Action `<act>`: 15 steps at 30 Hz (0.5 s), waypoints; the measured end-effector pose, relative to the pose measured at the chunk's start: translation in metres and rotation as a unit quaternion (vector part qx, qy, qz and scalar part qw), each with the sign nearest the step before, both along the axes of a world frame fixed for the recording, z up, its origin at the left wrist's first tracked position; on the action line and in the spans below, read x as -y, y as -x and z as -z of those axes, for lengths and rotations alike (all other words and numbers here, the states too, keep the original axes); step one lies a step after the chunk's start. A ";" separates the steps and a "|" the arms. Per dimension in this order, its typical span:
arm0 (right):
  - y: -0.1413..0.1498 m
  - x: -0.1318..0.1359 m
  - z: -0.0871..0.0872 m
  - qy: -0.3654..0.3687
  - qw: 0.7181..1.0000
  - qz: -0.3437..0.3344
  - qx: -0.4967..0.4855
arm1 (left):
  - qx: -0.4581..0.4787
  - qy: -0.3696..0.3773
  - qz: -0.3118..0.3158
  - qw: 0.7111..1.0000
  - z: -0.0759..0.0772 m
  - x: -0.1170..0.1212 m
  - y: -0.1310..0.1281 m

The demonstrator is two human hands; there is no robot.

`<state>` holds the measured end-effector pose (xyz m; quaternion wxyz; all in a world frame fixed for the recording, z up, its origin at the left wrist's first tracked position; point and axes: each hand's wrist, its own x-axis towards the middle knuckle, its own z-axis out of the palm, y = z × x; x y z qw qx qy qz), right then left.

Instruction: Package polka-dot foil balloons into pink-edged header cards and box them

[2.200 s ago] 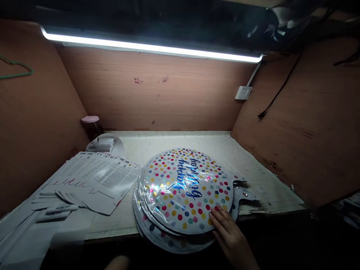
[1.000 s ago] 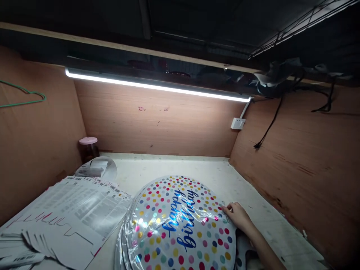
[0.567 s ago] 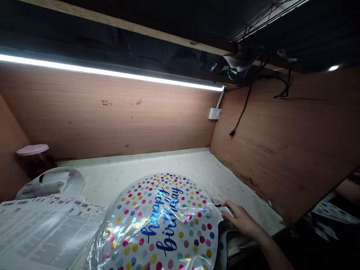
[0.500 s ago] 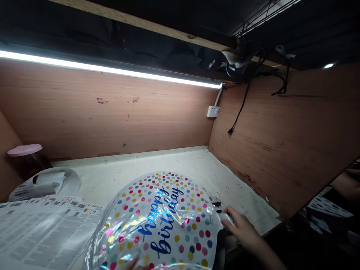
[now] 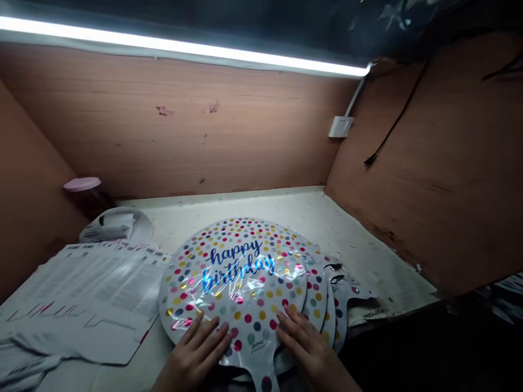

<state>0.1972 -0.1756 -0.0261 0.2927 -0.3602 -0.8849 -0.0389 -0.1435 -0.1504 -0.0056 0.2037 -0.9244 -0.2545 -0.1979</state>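
Note:
A flat foil balloon (image 5: 245, 302) with coloured dots and blue "happy birthday" lettering lies on the table, its narrow neck toward me. Several like it are layered beneath and show along its right side. My left hand (image 5: 200, 348) rests flat on its lower left part, fingers spread. On the lower right edge lies my right hand (image 5: 304, 345), fingers stretched out flat over the foil. Neither hand grips anything.
Printed paper sheets (image 5: 110, 294) spread at the left, with a roll of labels (image 5: 122, 223) and a pink-lidded jar (image 5: 83, 184) behind. Wooden panels enclose the table (image 5: 265, 204). A socket (image 5: 340, 127) and hanging cable (image 5: 388, 136) are at right.
The top balloon has turned so its neck points toward me and now lies flat. My right hand has left the neck and moved onto the foil. The view has tilted down.

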 end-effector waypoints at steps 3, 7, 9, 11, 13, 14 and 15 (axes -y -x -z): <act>0.014 -0.014 -0.014 -0.044 0.995 -0.062 0.065 | 0.066 0.094 0.032 0.993 0.009 0.001 0.012; 0.028 -0.006 -0.010 -0.119 0.982 -0.112 0.096 | 0.085 0.223 0.032 0.971 0.002 0.002 0.038; 0.032 -0.002 -0.002 -0.113 0.982 -0.115 0.094 | 0.090 0.236 0.025 0.967 -0.007 0.005 0.040; 0.034 -0.002 0.004 -0.101 0.985 -0.117 0.073 | 0.066 0.218 0.014 0.974 -0.013 0.011 0.032; 0.033 -0.004 0.008 -0.099 0.986 -0.123 0.048 | 0.049 0.178 0.017 0.983 -0.010 0.021 0.019; 0.031 -0.004 0.009 -0.087 0.987 -0.133 0.040 | 0.057 0.153 0.027 0.986 -0.005 0.026 0.013; 0.028 -0.003 0.010 -0.051 0.988 -0.142 0.028 | 0.076 0.132 0.041 0.987 0.001 0.032 0.007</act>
